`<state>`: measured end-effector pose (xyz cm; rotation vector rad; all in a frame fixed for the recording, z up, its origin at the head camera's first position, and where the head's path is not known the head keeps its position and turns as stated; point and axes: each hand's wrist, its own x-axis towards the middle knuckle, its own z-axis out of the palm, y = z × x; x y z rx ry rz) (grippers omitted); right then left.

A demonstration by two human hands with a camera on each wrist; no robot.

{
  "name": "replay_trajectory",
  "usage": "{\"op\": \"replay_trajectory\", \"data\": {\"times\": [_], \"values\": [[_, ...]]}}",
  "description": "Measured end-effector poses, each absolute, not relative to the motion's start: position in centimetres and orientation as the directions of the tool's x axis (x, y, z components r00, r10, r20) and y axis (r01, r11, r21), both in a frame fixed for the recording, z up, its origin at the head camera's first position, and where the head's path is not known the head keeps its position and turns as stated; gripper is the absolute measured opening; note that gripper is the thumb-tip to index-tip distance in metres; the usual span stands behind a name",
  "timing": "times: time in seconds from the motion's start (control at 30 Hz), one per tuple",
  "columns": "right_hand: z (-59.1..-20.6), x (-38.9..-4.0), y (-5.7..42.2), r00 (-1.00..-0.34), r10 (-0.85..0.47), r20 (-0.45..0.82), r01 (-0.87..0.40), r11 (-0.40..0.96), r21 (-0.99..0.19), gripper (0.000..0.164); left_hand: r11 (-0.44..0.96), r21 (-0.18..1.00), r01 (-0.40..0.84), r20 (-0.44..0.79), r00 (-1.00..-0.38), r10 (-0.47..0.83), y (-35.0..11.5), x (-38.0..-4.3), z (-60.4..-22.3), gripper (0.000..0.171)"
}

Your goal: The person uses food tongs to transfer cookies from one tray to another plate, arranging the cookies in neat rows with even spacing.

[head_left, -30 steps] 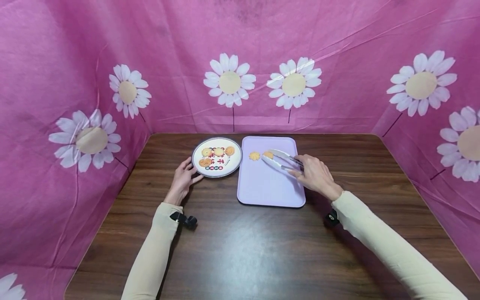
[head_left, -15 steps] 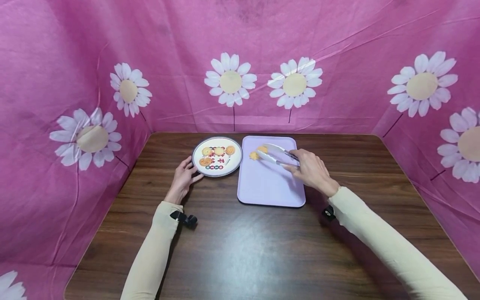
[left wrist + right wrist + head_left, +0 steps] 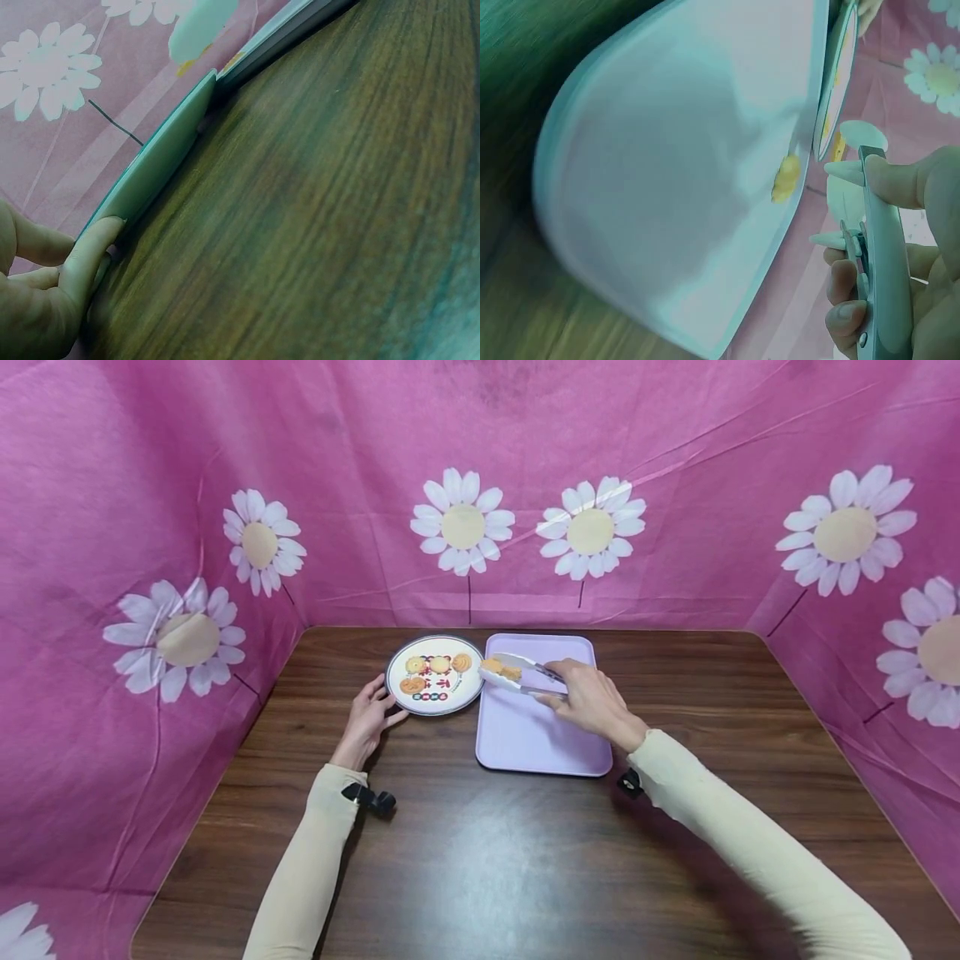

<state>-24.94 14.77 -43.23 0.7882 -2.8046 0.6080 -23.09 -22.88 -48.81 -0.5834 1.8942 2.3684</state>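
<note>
My left hand [image 3: 365,720] grips the left rim of a round white plate [image 3: 459,696] printed with red lettering. Several cookies [image 3: 413,685] lie on that plate. In the left wrist view, the thumb [image 3: 94,251] presses on the plate's outer side [image 3: 161,165]. My right hand [image 3: 596,700] holds metal tongs [image 3: 529,690] over the left part of a lilac tray [image 3: 543,739]. Between the tongs' pale tips is a cookie [image 3: 491,666], close to the plate's right rim. A second cookie [image 3: 786,178] lies on the tray, partly behind the tongs in the head view.
Plate and tray stand side by side towards the back of a brown wooden table [image 3: 480,860]. Behind and at both sides hangs a pink cloth [image 3: 352,527] with big white daisies.
My right hand has moved left with the tongs, carrying the cookie from the tray's upper middle, past the second cookie, to beside the plate. My left hand stays at the plate's rim.
</note>
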Motion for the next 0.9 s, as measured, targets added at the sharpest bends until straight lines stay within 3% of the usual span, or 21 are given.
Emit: {"op": "replay_trajectory", "data": {"times": [0.9], "values": [[-43.9, -25.9, 8.9, -0.816, -0.547, 0.185, -0.577, 0.756, -0.310, 0.050, -0.235, 0.931, -0.278, -0.324, -0.927, -0.190, -23.0, -23.1, -49.0, 0.066]]}}
